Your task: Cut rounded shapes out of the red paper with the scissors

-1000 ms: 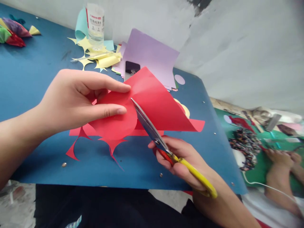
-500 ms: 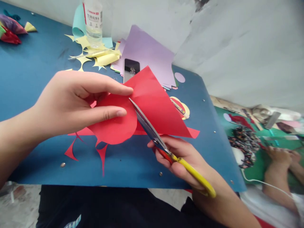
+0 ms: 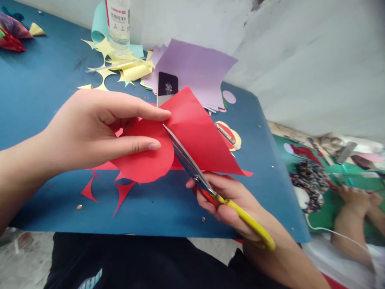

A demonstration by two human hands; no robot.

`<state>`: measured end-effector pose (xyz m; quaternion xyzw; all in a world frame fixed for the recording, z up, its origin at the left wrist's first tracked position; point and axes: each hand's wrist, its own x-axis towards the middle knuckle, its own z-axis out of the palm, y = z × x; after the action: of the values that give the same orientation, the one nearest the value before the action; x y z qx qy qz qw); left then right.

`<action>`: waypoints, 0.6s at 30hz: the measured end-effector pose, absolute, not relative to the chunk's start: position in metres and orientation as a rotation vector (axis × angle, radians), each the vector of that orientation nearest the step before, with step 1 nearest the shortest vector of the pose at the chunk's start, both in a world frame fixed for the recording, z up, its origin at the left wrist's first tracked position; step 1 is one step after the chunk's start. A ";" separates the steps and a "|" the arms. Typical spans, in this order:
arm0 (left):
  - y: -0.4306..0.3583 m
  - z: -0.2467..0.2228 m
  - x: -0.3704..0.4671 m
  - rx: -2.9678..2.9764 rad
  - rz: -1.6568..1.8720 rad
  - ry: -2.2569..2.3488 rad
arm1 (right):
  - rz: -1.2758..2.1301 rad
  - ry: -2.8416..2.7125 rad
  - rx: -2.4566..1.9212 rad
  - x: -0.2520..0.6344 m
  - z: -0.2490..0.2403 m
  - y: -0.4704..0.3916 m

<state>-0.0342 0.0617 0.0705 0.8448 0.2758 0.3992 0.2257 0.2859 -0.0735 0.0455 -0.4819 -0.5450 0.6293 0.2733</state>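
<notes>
My left hand [image 3: 102,130] pinches a sheet of red paper [image 3: 198,132] between thumb and fingers. The part below my thumb has a rounded cut edge, and the rest fans out to the right in a pointed flap. Scissors with yellow and red handles [image 3: 248,218] are in my right hand [image 3: 231,200], fingers wrapped round the handles. Their blades lie against the paper, between the rounded part and the flap, with the tip near my left fingertips. Thin red scraps [image 3: 123,194] hang or lie below the paper; which of the two I cannot tell.
Behind the paper on the blue table [image 3: 150,216] are a phone [image 3: 167,86], purple sheets [image 3: 195,72], yellow scraps [image 3: 136,71] and a water bottle [image 3: 119,30]. A yellow-edged red cutout [image 3: 234,134] lies to the right. Another person's hands [image 3: 356,196] rest at a green table.
The thin red scrap below the rounded part has swung left. The top purple sheet's upper edge has shifted right. Both hands and the scissors are nearly still.
</notes>
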 end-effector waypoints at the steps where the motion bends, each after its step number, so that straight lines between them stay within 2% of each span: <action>1: 0.061 0.071 -0.034 2.330 1.102 0.756 | 1.701 -1.453 -1.286 0.286 0.045 -0.074; 18: 0.062 0.077 -0.037 2.286 1.034 0.728 | 1.754 -1.431 -1.317 0.287 0.044 -0.075</action>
<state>-0.0365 0.0621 0.0765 0.8446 0.2689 0.3820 0.2616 0.2867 -0.0748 0.0444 -0.4858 -0.5279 0.6471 0.2581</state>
